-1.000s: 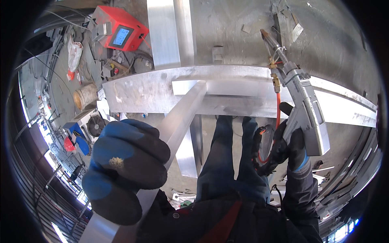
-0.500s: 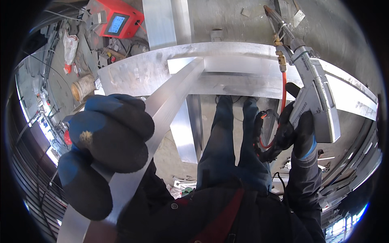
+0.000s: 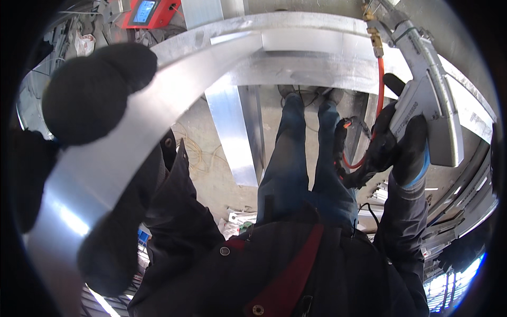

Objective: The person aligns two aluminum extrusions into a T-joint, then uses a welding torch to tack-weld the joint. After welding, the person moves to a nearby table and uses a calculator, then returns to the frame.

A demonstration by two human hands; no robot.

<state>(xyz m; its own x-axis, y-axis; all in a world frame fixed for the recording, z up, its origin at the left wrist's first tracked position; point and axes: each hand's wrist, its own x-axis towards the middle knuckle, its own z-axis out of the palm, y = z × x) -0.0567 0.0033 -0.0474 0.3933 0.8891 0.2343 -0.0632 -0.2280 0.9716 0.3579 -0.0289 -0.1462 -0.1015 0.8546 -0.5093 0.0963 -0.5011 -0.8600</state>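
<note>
Metal bar (image 3: 132,124) looms large on the left, slanting up from the lower-left rim, and the gloved left hand (image 3: 97,95) has hold of it! Dark fingers bend over its far edge, more glove shows along the near edge, and the bar sits between: a closed grip, by the look of it, though how tight I cannot tell. The bar's far end lies over the pale crosswise beam (image 3: 311,71), beside a raised strip on top.

Over to the right hand (image 3: 393,145), gloved too, and its fingers are wrapped round the handle of a grey torch-like tool (image 3: 430,98), barrel running off the upper edge. A brass fitting (image 3: 375,42) sits beside the barrel, and from it an orange-red hose (image 3: 380,84) drops and loops past the glove.

Up top left, a white bag (image 3: 84,43) lies small and crumpled; what it holds, I cannot make out. To the right of it, a red box (image 3: 158,16) shows a lit screen (image 3: 143,11) on its face, its casing cut off by the rim.

Below the beam, a second bar (image 3: 232,134) slopes down just left of the blue trousers (image 3: 285,153), with a pale coiled line (image 3: 193,150) on the floor beside it.
</note>
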